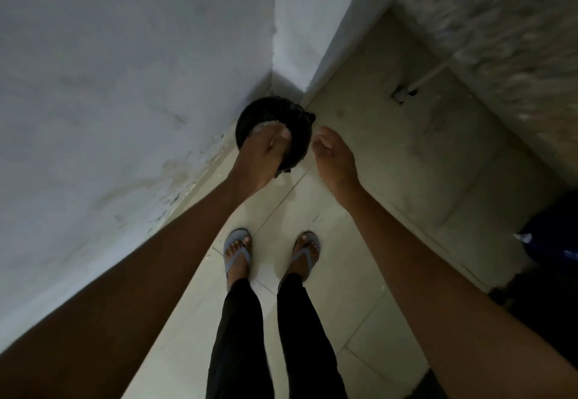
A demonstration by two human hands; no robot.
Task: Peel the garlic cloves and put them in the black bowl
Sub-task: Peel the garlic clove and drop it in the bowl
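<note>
A black round container [266, 111] stands on the floor in the corner where two walls meet. My left hand [266, 148] hovers over its opening with the fingers curled, gripping pale flaky bits [269, 124] that look like garlic skins. My right hand [334, 158] hangs just right of the container's rim, fingers relaxed and holding nothing. No garlic cloves show, and the dark inside of the container is hard to make out.
I stand on pale floor tiles [359, 273] in grey flip-flops [236, 256]. A white wall [125, 101] runs along the left, a rough wall [500, 39] at the right. Dark objects [547, 242] sit at the right edge.
</note>
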